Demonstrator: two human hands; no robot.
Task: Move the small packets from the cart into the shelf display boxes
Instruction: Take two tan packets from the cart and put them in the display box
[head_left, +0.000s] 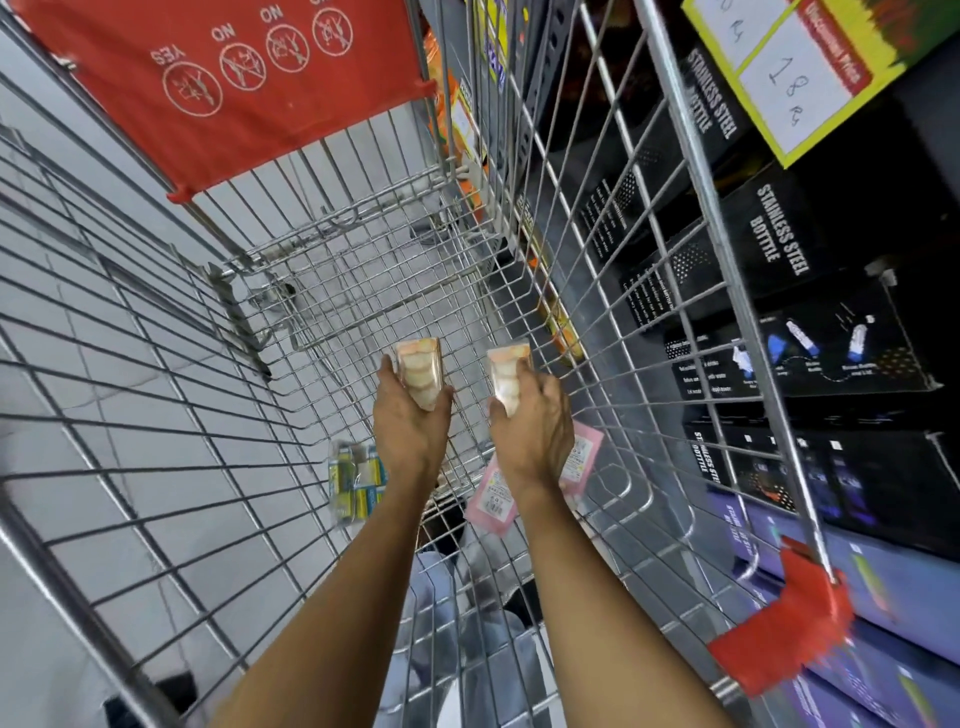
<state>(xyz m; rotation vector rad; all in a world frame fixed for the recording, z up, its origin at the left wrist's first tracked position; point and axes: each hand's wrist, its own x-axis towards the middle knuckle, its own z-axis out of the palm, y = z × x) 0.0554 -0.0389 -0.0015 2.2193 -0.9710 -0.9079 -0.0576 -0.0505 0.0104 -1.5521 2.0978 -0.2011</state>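
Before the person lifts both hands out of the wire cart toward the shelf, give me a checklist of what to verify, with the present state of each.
1. Left hand grips a clear packet of pale round pieces: ok, fingers wrapped around it.
2. Right hand grips a second clear packet of the same kind: ok.
3. Both packets clear of the silver wire cart sides: ok, held mid-basket.
4. Packets left on the cart floor: not ok, pink flat packets and a blue-and-yellow pack remain.
5. Shelf display boxes ready: cannot tell; only black boxes marked stainless steel bottle show.
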